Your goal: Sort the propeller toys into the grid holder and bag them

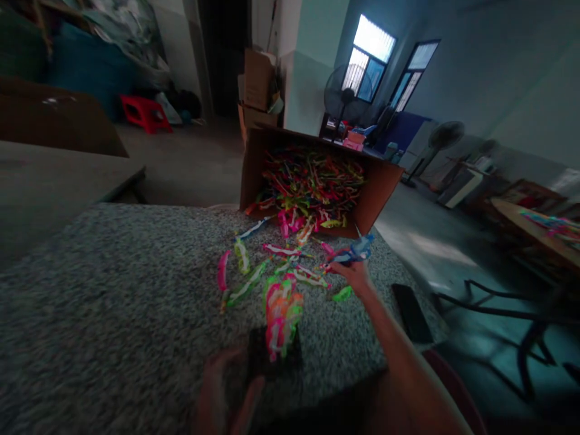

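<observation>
My right hand (356, 275) is closed around blue-and-white soft-looking strips (357, 249), above the speckled tabletop in front of the box. My left hand (222, 377) lies low in the view, blurred, its thumb and fingers apart at the left side of a dark square pad (258, 359). On the pad rests a pile of pink, orange and green strips (281, 311). Loose strips lie between the pile and the box, among them a green one (248, 284), a pink one (223, 270) and a yellow-green one (242, 255). Their exact kind is unclear.
An open cardboard box (383, 193) on its side holds a heap of colourful strips (315, 178). A black phone (412, 313) lies near the right table edge. Beyond are a red stool (145, 113), stacked cartons (259, 81), standing fans (347, 96) and another table (521, 211).
</observation>
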Available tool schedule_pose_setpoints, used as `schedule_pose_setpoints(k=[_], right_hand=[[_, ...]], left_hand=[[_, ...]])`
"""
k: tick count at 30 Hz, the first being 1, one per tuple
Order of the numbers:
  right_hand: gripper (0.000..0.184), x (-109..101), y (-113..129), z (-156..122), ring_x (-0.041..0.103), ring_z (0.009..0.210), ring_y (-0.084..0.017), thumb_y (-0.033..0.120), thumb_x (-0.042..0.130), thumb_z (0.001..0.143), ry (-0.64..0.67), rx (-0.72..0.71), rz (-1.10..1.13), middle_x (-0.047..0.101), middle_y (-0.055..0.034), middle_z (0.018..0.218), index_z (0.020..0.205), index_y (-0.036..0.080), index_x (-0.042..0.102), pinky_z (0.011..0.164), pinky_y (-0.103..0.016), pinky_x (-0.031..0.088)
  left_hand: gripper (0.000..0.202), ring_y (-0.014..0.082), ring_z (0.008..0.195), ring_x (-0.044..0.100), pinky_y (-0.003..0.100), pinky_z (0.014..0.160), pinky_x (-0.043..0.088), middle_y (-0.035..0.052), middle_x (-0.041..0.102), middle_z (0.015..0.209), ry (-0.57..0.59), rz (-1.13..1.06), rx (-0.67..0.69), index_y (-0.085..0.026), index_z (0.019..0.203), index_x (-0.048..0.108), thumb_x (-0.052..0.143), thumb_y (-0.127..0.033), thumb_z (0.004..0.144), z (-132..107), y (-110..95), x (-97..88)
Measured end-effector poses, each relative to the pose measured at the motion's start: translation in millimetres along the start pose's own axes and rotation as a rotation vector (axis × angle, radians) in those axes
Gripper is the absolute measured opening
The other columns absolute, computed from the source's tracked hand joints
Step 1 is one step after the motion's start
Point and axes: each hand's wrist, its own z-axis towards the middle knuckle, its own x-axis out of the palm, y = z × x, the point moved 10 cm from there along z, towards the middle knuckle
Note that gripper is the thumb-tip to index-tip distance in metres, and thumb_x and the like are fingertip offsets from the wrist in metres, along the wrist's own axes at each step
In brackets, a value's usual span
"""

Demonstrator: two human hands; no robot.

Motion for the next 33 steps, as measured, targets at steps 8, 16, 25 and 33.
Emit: schedule_pose_setpoints(k=[8,16,25,33], right_hand=[[0.034,44.0,24.3,-183.6,0.068,0.073,-0.018,0.027,0.08,0.061,0.518,0.408,0.419,0.071,-0.0021,0.083,0.087,0.019,0.06,0.069,-0.032,0.055],[0.031,70.8,-6.7,-241.2,0.065,0.084,-0.019,0.044,0.059,0.081,-0.063,0.399,0.297,0.068,-0.0062,0.092,0.099,0.019,0.062,0.072,-0.029,0.054],[0.037,69.9,16.1,-270.3,0.054,0.115,-0.023,0.032,0.057,0.085,-0.113,0.179,0.053,0.058,-0.0093,0.122,0.121,0.025,0.06,0.097,-0.039,0.046],[0.056,36.4,11.6,-280.2,0.068,0.086,-0.021,0.032,0.065,0.08,0.132,0.389,0.3,0.07,-0.0038,0.099,0.134,0.028,0.048,0.081,-0.036,0.055]], left_hand=[[0.023,0.0165,0.072,0.068,0.024,0.068,0.055,0.0033,0.073,0.086,0.73,-0.247,0.157,-0.023,0.096,0.066,0.048,-0.035,0.087,-40.4,-95.1,69.8],[0.01,0.0163,0.056,0.06,0.027,0.052,0.051,0.0036,0.066,0.066,0.553,-0.18,-0.108,-0.018,0.071,0.058,0.05,-0.022,0.074,-59.5,-35.2,74.3],[0.028,0.0186,0.073,0.062,0.031,0.065,0.053,0.0077,0.065,0.082,0.579,-0.05,-0.095,-0.017,0.079,0.06,0.033,-0.02,0.086,-60.8,-51.6,84.9],[0.022,0.0132,0.066,0.059,0.023,0.061,0.048,0.0008,0.06,0.077,0.543,0.063,0.077,-0.021,0.077,0.062,0.047,-0.032,0.09,-58.5,-23.7,34.4]])
